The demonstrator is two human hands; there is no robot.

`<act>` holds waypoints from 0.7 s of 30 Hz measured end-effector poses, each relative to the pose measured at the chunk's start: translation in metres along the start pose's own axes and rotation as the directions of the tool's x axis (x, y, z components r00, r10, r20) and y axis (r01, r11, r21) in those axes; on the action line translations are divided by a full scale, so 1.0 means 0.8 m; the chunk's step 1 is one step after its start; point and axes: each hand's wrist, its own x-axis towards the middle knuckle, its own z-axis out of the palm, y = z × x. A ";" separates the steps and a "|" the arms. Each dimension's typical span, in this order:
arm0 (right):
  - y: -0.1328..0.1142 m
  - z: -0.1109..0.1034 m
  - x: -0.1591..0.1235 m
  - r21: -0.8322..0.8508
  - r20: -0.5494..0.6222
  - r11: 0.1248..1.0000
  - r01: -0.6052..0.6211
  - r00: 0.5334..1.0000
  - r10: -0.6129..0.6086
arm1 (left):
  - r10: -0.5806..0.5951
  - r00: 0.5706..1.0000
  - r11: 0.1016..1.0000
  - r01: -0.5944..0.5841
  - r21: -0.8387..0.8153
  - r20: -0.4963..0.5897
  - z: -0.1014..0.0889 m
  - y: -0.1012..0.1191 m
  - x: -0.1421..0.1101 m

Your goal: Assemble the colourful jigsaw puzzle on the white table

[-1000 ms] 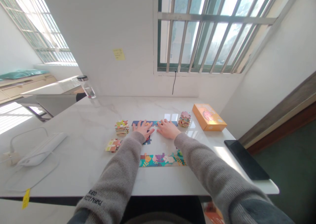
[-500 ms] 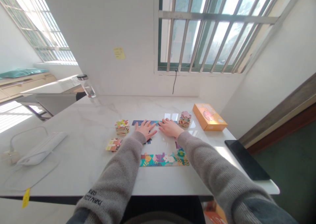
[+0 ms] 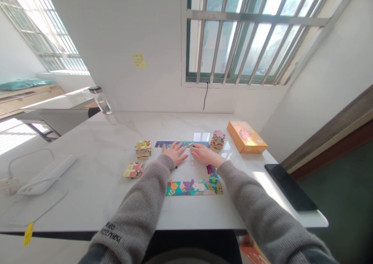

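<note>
the left hand [image 3: 175, 153] and right hand [image 3: 205, 155] lie flat and open, clamped on nothing, at the far strip of the jigsaw border [image 3: 182, 144], with stacks of pieces [image 3: 143, 150] kept within reach.

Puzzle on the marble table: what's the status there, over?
Left hand and right hand open, palms down; dark blue puzzle strip at their fingertips; flower-and-rabbit strip nearer the person; piece stacks either side.
</note>
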 end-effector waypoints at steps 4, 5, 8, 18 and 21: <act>-0.008 -0.003 -0.028 0.080 -0.069 0.996 -0.047 0.996 0.052 | -0.002 1.000 1.000 0.002 -0.001 -0.014 0.000 -0.002 -0.001; -0.008 -0.005 -0.037 0.117 -0.107 0.992 -0.053 0.992 0.066 | -0.001 1.000 1.000 0.001 -0.003 -0.016 0.000 -0.002 -0.002; -0.004 -0.011 -0.066 0.258 -0.229 0.961 -0.103 0.959 0.165 | 0.006 0.999 1.000 -0.007 -0.002 -0.041 -0.007 -0.002 -0.007; 0.032 -0.025 -0.121 0.421 -0.393 0.862 -0.283 0.800 0.454 | 0.223 0.929 0.944 -0.281 -0.172 -0.295 -0.042 0.013 -0.046; 0.046 -0.026 -0.135 0.368 -0.347 0.866 -0.338 0.814 0.465 | 0.286 0.915 0.913 -0.351 -0.210 -0.285 -0.032 0.020 -0.063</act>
